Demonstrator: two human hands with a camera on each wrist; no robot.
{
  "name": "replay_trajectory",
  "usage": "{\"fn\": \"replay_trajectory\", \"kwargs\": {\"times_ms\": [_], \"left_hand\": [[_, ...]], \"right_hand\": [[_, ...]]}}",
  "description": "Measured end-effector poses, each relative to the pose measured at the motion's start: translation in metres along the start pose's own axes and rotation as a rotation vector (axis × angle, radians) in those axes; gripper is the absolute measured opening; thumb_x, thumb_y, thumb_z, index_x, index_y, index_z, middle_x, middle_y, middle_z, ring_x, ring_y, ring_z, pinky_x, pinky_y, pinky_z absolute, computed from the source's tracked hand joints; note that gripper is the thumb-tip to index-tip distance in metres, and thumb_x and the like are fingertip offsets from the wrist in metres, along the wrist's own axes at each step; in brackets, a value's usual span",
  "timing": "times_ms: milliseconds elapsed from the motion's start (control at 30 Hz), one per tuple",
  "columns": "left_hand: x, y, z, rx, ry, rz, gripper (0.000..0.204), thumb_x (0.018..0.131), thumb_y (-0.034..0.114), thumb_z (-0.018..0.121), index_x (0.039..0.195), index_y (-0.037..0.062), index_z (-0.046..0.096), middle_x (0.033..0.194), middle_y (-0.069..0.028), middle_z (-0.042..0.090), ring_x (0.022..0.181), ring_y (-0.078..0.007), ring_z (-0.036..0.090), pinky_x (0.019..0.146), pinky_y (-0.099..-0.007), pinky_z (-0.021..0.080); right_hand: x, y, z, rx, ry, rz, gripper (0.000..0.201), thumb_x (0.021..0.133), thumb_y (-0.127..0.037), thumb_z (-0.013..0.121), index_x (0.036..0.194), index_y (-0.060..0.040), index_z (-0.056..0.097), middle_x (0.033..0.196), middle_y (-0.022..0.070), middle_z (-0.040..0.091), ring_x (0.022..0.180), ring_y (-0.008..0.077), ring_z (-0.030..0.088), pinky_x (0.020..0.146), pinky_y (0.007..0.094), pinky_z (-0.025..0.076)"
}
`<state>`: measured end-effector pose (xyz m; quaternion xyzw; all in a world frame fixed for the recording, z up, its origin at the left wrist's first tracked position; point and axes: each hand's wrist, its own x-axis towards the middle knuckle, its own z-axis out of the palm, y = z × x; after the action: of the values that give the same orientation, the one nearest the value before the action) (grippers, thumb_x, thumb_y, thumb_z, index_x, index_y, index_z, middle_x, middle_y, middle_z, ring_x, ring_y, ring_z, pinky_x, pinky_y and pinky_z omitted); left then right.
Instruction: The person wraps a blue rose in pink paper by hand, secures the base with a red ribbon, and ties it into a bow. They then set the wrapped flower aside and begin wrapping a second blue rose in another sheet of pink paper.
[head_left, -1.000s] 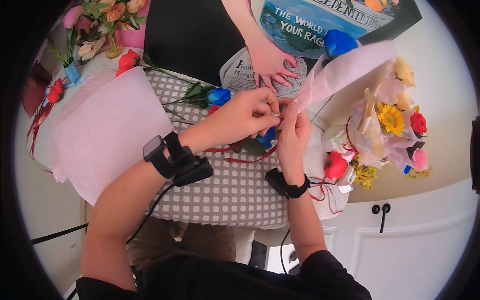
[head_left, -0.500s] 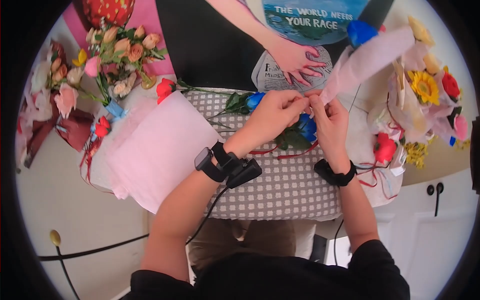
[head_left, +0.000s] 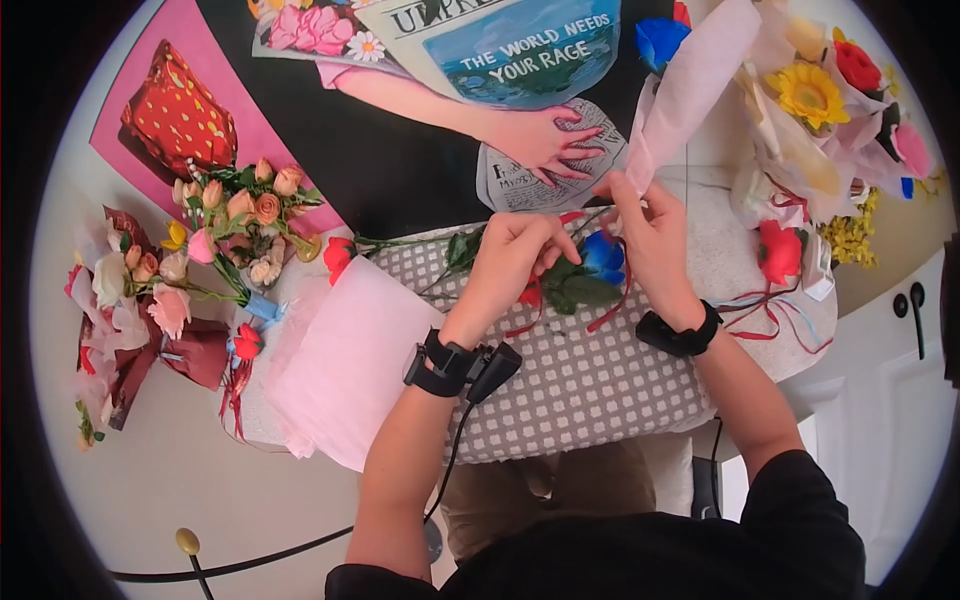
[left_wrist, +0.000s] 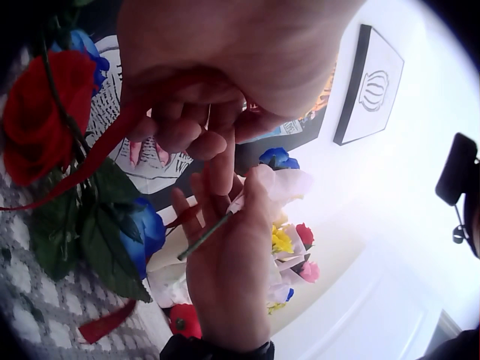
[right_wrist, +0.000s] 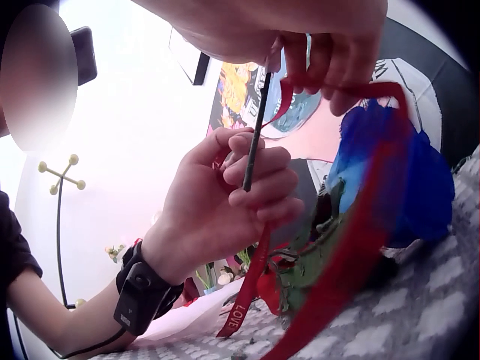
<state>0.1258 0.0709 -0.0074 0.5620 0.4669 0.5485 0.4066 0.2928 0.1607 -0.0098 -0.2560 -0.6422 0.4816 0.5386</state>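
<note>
Far left of the checked cloth [head_left: 560,390] is a bouquet in dark red wrapping [head_left: 195,355]; peach roses [head_left: 245,208] are nearer. Pink sheets [head_left: 350,360] cover the cloth's left end. Over its middle, the left hand [head_left: 512,262] has its fingers curled, gripping a red ribbon [right_wrist: 247,292] marked "LOVE". A loose blue rose [head_left: 603,257] lies on the cloth between the hands. Above the cloth's right part, the right hand [head_left: 655,240] is partly closed, pinching the narrow end of a rolled pink paper cone [head_left: 695,85], with a green stem [right_wrist: 257,135] poking out. The cone slants up beyond the cloth's far edge, a blue flower [head_left: 662,43] beside its upper part. Right of the cloth are a red flower [head_left: 780,252] and a sunflower bouquet [head_left: 808,98].
</note>
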Motion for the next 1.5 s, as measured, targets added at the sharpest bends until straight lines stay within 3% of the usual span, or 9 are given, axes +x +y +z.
{"fn": "replay_trajectory", "kwargs": {"times_ms": [67,167,300,400,467,867,1167,1267,1500], "left_hand": [[0.000,0.000,0.000,-0.001,-0.018,0.015,0.044,0.104,0.026,0.049,0.080,-0.0041,0.072,0.059,0.0010,0.051,0.056,-0.0068,0.044,0.056,-0.0234,0.033],[-0.001,0.002,0.005,-0.014,0.022,-0.056,0.035,0.103,0.022,0.055,0.087,-0.0036,0.072,0.061,0.0027,0.051,0.057,-0.0051,0.043,0.054,-0.0225,0.032],[-0.001,0.006,0.012,-0.003,0.020,-0.070,0.026,0.102,0.020,0.061,0.091,-0.0010,0.072,0.062,0.0050,0.051,0.056,-0.0032,0.042,0.052,-0.0214,0.030],[-0.001,0.004,0.012,-0.014,0.006,-0.048,0.027,0.103,0.022,0.062,0.090,0.0003,0.073,0.063,0.0055,0.051,0.056,-0.0025,0.041,0.051,-0.0214,0.029],[-0.001,0.003,0.011,-0.013,-0.018,-0.028,0.027,0.103,0.022,0.061,0.091,0.0004,0.072,0.063,0.0054,0.052,0.056,-0.0023,0.042,0.051,-0.0210,0.030],[-0.001,0.004,0.006,-0.083,0.019,-0.070,0.028,0.106,0.025,0.055,0.097,0.0012,0.066,0.064,0.0040,0.052,0.052,-0.0037,0.043,0.048,-0.0212,0.031],[-0.003,0.018,-0.009,-0.420,0.013,-0.109,0.018,0.103,0.018,0.059,0.097,0.0024,0.065,0.062,0.0072,0.039,0.052,-0.0035,0.031,0.048,-0.0225,0.024],[-0.001,0.018,-0.017,-0.411,0.068,-0.026,0.017,0.103,0.018,0.060,0.096,0.0033,0.065,0.063,0.0091,0.034,0.053,-0.0026,0.027,0.049,-0.0231,0.020],[0.002,0.004,-0.026,-0.072,0.434,0.186,0.013,0.099,0.012,0.059,0.088,0.0065,0.063,0.064,0.0095,0.039,0.054,0.0000,0.026,0.048,-0.0219,0.015]], "right_hand": [[0.006,0.006,-0.002,-0.033,0.076,-0.257,0.025,0.104,-0.022,0.061,0.103,-0.0001,0.073,0.081,-0.0028,0.064,0.071,0.0045,0.053,0.065,0.0228,0.042],[0.004,-0.010,-0.007,-0.053,0.022,-0.318,0.026,0.104,-0.021,0.060,0.106,0.0011,0.072,0.089,-0.0001,0.067,0.081,0.0076,0.057,0.074,0.0252,0.045],[-0.004,-0.011,-0.009,0.000,-0.133,-0.097,0.034,0.109,-0.024,0.050,0.111,0.0023,0.071,0.106,0.0071,0.071,0.098,0.0122,0.062,0.088,0.0289,0.048],[-0.007,-0.005,-0.001,0.038,-0.219,-0.067,0.033,0.109,-0.024,0.050,0.113,0.0018,0.071,0.100,0.0063,0.070,0.092,0.0102,0.061,0.082,0.0268,0.047],[-0.010,-0.007,0.004,0.123,-0.234,0.019,0.034,0.106,-0.028,0.057,0.103,0.0017,0.072,0.076,-0.0023,0.063,0.068,0.0046,0.052,0.059,0.0247,0.040],[-0.010,-0.003,0.000,-0.148,-0.301,0.025,0.044,0.104,-0.033,0.060,0.084,0.0052,0.067,0.059,-0.0002,0.049,0.058,0.0062,0.041,0.049,0.0297,0.034],[-0.002,-0.004,-0.007,-0.288,-0.193,0.043,0.050,0.102,-0.036,0.063,0.076,0.0065,0.062,0.055,0.0001,0.043,0.057,0.0062,0.037,0.048,0.0316,0.031],[0.002,-0.013,-0.012,-0.284,-0.172,0.087,0.052,0.101,-0.038,0.064,0.073,0.0058,0.061,0.055,0.0001,0.042,0.056,0.0062,0.037,0.048,0.0323,0.030],[0.009,-0.003,-0.018,-0.267,-0.149,0.066,0.052,0.101,-0.037,0.065,0.071,0.0046,0.060,0.055,-0.0010,0.043,0.055,0.0053,0.038,0.047,0.0314,0.030]]}}
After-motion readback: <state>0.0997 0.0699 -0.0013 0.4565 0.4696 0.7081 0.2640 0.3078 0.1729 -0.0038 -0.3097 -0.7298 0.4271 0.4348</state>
